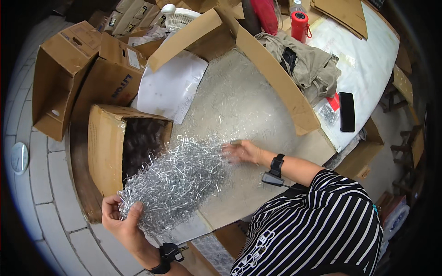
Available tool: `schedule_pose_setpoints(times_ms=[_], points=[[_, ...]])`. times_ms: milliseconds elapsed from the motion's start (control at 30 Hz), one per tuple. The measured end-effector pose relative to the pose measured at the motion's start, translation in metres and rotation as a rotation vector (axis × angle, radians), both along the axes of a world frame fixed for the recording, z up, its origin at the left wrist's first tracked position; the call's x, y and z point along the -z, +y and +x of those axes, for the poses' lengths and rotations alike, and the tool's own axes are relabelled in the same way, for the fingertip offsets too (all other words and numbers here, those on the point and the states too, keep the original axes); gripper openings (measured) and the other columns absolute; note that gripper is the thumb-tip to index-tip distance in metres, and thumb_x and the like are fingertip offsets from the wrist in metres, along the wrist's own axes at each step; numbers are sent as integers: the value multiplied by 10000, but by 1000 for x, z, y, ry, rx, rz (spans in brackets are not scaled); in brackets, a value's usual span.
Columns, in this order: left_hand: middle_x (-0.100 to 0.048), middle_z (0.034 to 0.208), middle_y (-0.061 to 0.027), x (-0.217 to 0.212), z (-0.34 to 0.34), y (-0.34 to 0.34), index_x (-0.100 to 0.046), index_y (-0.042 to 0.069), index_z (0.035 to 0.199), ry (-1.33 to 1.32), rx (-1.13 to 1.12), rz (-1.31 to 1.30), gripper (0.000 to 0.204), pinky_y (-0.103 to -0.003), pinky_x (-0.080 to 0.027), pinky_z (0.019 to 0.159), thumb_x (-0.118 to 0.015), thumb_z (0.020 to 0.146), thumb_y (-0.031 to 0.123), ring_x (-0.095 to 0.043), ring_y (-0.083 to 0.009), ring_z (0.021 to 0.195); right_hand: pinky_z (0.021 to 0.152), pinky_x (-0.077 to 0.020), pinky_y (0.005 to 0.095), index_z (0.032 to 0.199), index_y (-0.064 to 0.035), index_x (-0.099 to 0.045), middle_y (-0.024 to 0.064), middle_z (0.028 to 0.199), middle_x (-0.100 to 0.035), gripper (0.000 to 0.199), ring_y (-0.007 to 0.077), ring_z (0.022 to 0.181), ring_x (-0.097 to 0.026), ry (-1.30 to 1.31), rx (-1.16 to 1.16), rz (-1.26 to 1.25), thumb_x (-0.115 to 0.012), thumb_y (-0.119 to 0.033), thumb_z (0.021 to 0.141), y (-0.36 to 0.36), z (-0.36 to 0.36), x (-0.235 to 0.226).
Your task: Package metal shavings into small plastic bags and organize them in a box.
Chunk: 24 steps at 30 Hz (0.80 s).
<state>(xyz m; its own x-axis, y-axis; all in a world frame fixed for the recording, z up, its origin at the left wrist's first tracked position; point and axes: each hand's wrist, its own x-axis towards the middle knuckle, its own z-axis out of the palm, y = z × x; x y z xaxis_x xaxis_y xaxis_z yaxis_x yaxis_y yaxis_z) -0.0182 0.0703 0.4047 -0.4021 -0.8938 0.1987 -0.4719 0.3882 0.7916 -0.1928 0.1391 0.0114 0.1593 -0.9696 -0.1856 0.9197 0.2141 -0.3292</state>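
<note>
1. Left hand (120, 219) at the near left, fingers curled and clamped on the near edge of a tangled heap of silvery wire pieces (177, 181); thumb pressed into the tangle.
2. Right hand (241, 151) at the far right edge of the same heap, fingers spread apart and flat against the wire, blurred at the tips.
3. Heap lying across the near left part of a big flat cardboard tray (258, 184), spilling toward the mouth of a small open carton (107, 149) on its side just left of it.
4. Open room: a wide bare stretch of tray floor right of and beyond the heap, dusted with loose wire bits; raised cardboard flap (276, 78) walling the far right side, another flap (184, 39) at the far edge.
5. In the way on the left: the small carton, dark inside, touching the heap; more brown boxes (62, 76) stacked beyond it; a white plastic bag (171, 87) lying on the far left part of the tray.
6. Beyond the right flap: khaki cloth (308, 66), a red bottle (299, 25), a black phone (346, 112) on a white table top (368, 64).
7. Wire shiny, thin, springy, snarled; cardboard matte and creased; pale tiled floor (46, 184) to the near left.
8. Black wristbands (276, 164) on both wrists.
</note>
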Motion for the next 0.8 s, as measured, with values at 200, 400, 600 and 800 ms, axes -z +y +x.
schedule_pose_setpoints(times_ms=[200,400,600,800], points=[[-534,809,-18,11,-11,-14,-527,-8,899,129,-52,42,261,-166,-392,630,-681,691,-40,-498,-62,699,1023,-352,452,1272,-45,-481,112,1261,-533,564,261,1180,-497,-303,-9,-88,-603,-410,861,12,21,-28],[-538,816,-14,26,-8,-31,-542,-16,898,164,-56,-27,243,-184,-408,667,-694,711,-46,-504,-74,711,616,-441,214,1038,-3,-589,-43,852,-595,257,51,762,-553,269,77,-40,-639,-109,810,12,-4,-80],[-540,836,-20,46,-27,-25,-544,-4,914,28,11,-175,286,-214,-415,703,-728,695,-13,-502,-92,757,600,-443,230,1033,-19,-601,-12,871,-597,235,62,736,-547,258,209,-2,-608,-190,872,24,-7,-91],[-489,854,-12,65,-51,-13,-531,6,912,-87,173,-315,319,-234,-393,741,-757,688,24,-467,-122,808,639,-471,259,1043,-5,-611,21,895,-629,309,92,744,-581,346,300,50,-521,-278,930,33,-12,-88]])
